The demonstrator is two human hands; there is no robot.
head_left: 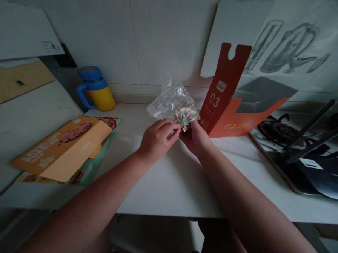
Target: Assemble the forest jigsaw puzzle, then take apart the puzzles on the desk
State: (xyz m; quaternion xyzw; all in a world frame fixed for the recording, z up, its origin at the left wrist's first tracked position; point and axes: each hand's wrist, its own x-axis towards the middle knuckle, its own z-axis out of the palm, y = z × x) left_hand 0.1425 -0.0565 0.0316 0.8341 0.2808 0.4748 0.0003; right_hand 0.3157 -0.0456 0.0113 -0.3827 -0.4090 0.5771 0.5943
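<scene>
Over the counter's middle, my right hand point(196, 138) is closed around a small bundle of colourful printed pieces point(184, 117), its fingers partly hidden underneath. The pieces look like printed paper or card, but their exact kind is too small to tell. My left hand point(158, 138) is closed in a pinch at the bundle's near left edge, thumb against fingers. Just behind both hands, a crumpled clear plastic bag point(170, 100) lies against the bundle; whether it is gripped too cannot be made out.
To the right stands an open orange box point(234, 126) beside a gas stove point(287, 147). An orange carton point(68, 144) lies on a green printed sheet point(94, 168) at left. A blue and yellow jug point(98, 90) stands near the tiled wall. The white counter point(165, 190) ends in front.
</scene>
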